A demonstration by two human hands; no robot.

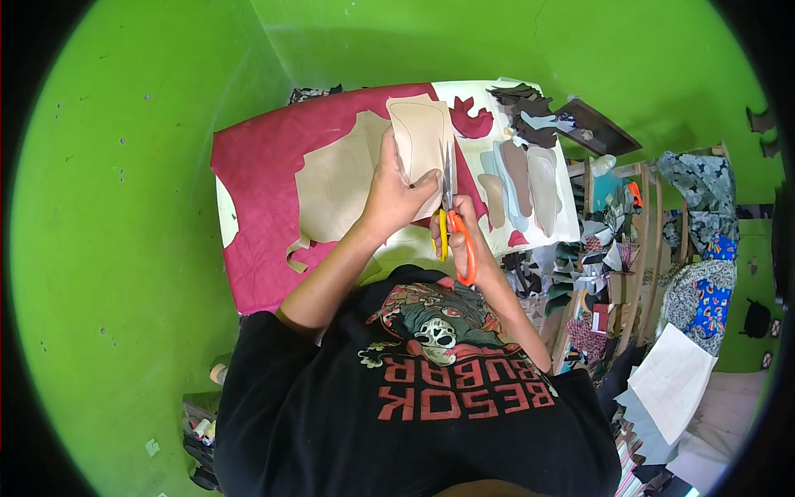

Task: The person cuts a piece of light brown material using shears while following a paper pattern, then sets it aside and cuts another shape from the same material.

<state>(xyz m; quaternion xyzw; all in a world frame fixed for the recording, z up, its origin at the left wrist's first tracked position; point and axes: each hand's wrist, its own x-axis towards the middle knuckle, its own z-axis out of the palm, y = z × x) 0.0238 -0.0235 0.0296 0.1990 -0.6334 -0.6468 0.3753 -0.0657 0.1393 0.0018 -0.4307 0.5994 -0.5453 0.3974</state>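
Observation:
My left hand point(401, 192) grips a beige piece of sheet material point(421, 132) by its left and lower edge, thumb on its face. A curved outline is drawn on that piece. In my right hand point(460, 235) is a pair of scissors point(449, 184) with one orange and one yellow handle loop. The blades point away from me and lie along the right edge of the beige piece. Under my left arm spreads a larger beige sheet point(335, 182) with an irregular edge, lying on a dark red sheet point(257, 182).
Several insole-shaped pieces point(515, 178) lie on the table's right side. Behind them are dark cut scraps point(523, 108) and a dark tray point(598, 124). A red offcut point(472, 118) sits near the back. Wooden racks point(646, 248) with fabric scraps stand at the right.

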